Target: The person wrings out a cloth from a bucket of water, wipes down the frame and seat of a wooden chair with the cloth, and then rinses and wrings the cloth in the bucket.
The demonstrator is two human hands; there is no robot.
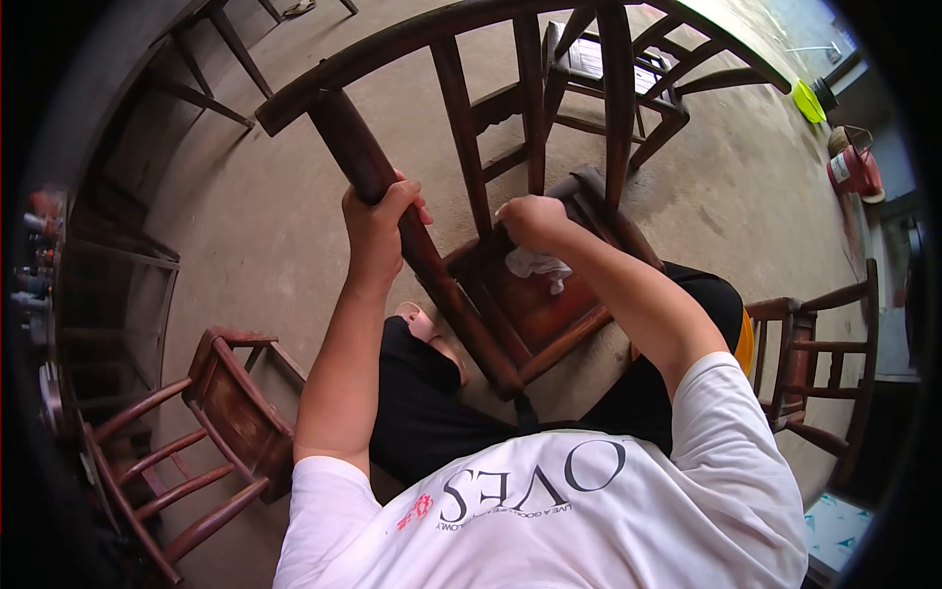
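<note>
A dark wooden chair is tilted in front of me, its curved top rail across the upper view and its seat between my knees. My left hand is wrapped round the thick post on the chair's left side. Near the base of the back slats, my right hand is closed at the rear edge of the seat. A crumpled white cloth hangs below that hand, over the seat panel, and seems to come from its fingers.
Small wooden chairs stand at lower left, at right and beyond the tilted one. A dark frame runs along the left. A red bucket and a yellow-green basin are at upper right.
</note>
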